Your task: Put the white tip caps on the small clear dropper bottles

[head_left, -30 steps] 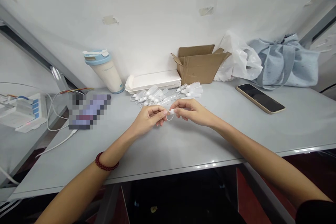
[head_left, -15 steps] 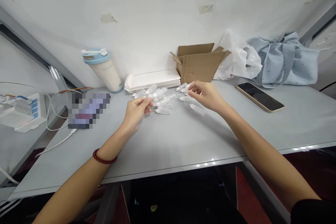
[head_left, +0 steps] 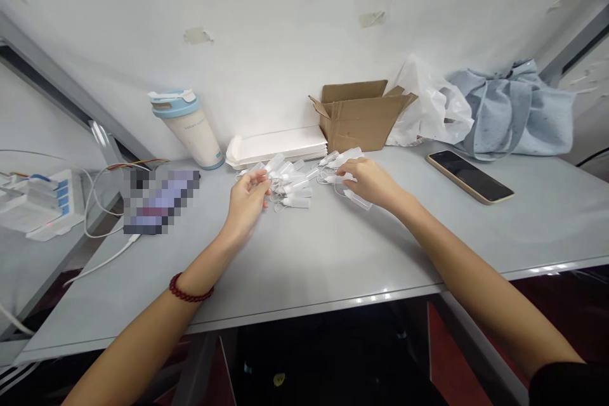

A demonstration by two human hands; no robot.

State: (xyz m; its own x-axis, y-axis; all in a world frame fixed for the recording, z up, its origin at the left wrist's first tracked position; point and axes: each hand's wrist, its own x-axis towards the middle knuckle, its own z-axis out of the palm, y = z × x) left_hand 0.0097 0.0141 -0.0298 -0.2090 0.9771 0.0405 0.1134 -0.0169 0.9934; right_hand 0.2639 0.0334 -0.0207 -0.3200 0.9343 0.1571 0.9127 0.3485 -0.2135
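Several small translucent plastic pieces with white necks and thin looped cords lie on the table in a left pile (head_left: 290,181) and a smaller right group (head_left: 333,162). At the left pile's near-left edge is my left hand (head_left: 245,206), its fingers loosely bent and thumb apart from them, with nothing clearly held. My right hand (head_left: 373,181) bends down over the right group, fingers closed at one translucent plastic piece (head_left: 359,201); the hand partly covers the grip. A red bead bracelet (head_left: 190,288) circles my left wrist.
Behind the pieces stand flat white boxes (head_left: 280,144) and an open cardboard box (head_left: 361,124). A tumbler (head_left: 193,133) and a blurred-out purple object (head_left: 164,200) are left. Rightward are a phone (head_left: 471,177), a white plastic bag (head_left: 428,104) and a blue cloth bag (head_left: 528,111).
My left hand's pinch has loosened, and its thumb and fingers have parted. My right hand has lowered slightly over the right group. A piece between the groups has shifted slightly.
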